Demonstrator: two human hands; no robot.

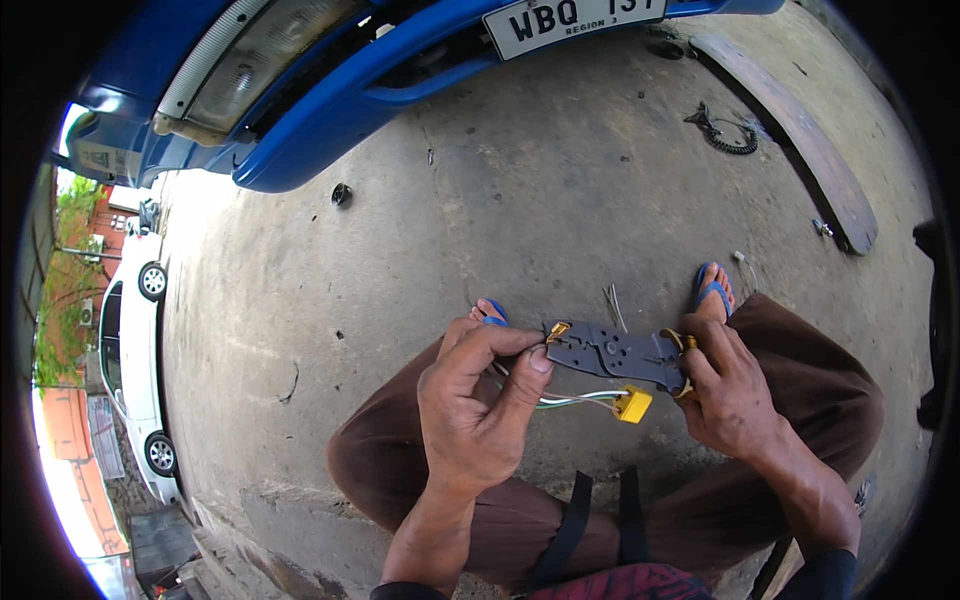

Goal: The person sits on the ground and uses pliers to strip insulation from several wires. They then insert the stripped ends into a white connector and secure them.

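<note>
My right hand [735,390] is wrapped round the yellow handles of dark grey crimping pliers [615,357], held flat above my lap with the jaws toward the left. My left hand [470,410] pinches thumb and forefinger together right at the jaw end. A small brass-coloured terminal [558,332] shows at the jaws, beside those fingertips. The fingers partly hide what they pinch, apparently a thin wire end. Below the pliers hangs a yellow plug connector [632,404], with white, green and brownish wires [580,400] running from it toward my left hand.
A blue vehicle's bumper [330,130] overhangs the concrete floor ahead. Short wire pieces [615,306] lie between my feet, in blue flip-flops. At the right are a long board [800,140], a coiled black cable [728,138] and a small white connector [740,257]. A black round part [342,194] lies left.
</note>
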